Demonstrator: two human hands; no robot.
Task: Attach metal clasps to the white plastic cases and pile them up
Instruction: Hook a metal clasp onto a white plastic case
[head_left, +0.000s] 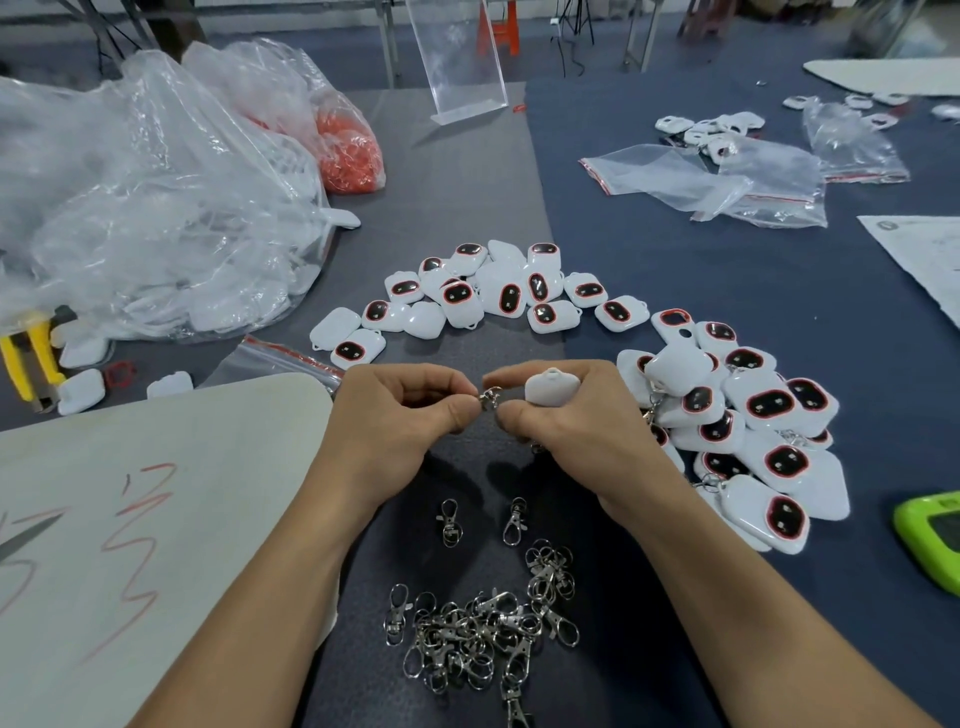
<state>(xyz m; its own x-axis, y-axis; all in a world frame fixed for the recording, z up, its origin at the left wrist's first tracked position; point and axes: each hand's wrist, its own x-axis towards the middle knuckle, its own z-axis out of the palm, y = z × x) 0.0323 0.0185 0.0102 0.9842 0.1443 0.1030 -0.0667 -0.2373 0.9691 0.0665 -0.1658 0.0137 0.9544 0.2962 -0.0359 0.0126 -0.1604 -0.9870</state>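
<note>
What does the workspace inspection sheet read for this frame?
Surface: dark mat; white board at near left.
Job's things: loose clasps heaped near; centre cases, no clasps showing; clasped cases piled at right.
Clutter: plastic bags, yellow tool, green device.
Grips: left hand pinches clasp; right hand holds white case.
Cables: dark leads hang far back.
Surroundings: clear stand, orange stool.
</note>
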